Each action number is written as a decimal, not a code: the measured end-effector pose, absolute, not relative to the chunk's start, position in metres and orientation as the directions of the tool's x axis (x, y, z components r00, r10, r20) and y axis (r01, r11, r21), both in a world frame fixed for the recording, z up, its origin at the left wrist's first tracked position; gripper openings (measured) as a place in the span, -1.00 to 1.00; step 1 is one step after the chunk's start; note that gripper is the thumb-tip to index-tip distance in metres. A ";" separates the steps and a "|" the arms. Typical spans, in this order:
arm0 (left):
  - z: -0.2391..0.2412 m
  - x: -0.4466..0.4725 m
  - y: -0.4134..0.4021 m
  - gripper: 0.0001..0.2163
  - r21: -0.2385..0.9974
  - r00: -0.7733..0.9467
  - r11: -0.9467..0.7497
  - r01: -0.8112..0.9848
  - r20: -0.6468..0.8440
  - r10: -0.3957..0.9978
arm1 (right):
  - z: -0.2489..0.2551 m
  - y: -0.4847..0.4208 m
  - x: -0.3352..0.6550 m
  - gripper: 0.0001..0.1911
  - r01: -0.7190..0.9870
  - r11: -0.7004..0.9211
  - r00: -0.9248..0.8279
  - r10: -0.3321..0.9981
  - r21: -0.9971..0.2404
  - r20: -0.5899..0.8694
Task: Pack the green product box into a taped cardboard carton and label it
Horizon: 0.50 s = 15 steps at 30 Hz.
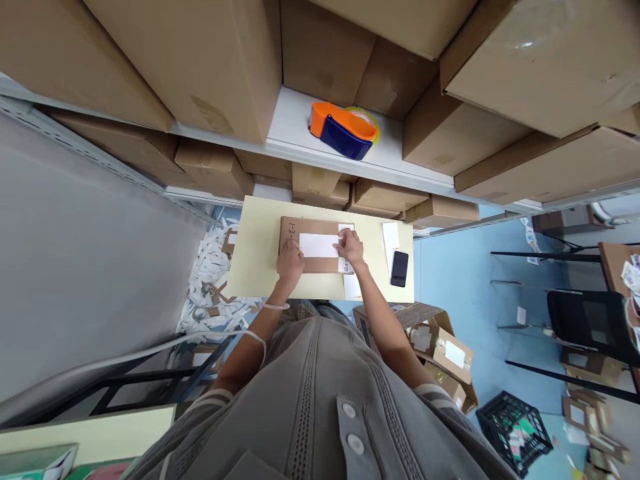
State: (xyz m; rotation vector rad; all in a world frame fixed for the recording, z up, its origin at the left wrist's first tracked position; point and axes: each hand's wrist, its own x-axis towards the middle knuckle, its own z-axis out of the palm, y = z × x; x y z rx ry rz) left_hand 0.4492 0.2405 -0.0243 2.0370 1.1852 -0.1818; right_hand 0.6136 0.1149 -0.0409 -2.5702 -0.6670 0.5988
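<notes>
A small cardboard box (320, 265) with handwriting on it lies flat on the pale yellow table (260, 230). Across its top is a blank white label (319, 245). My left hand (290, 261) has its fingers closed at the label's left end, over the box's left part. At the opposite end, my right hand (351, 247) pinches the label's right edge, with thumb and fingertips together. Another white label (346, 265) with writing on it shows on the box's right side, partly under my right hand. White paper (352, 287) sticks out below the box.
A black phone (399, 269) and white slips (391, 235) lie at the table's right. An orange and blue tape dispenser (344, 130) sits on the shelf above, among cartons. Scrap paper (215, 273) covers the floor at left; a black crate (515, 430) stands lower right.
</notes>
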 end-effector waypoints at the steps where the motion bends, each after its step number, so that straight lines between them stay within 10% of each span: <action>1: -0.025 0.449 0.240 -0.79 0.540 0.559 -0.281 0.793 -0.465 0.686 | -0.040 0.113 0.610 -0.71 0.372 -0.801 0.784 0.542 -0.468 -0.304; 15: -0.026 0.453 0.249 -0.80 0.503 0.583 -0.333 0.797 -0.502 0.638 | -0.037 0.117 0.580 -0.66 0.416 -0.848 0.779 0.518 -0.328 -0.353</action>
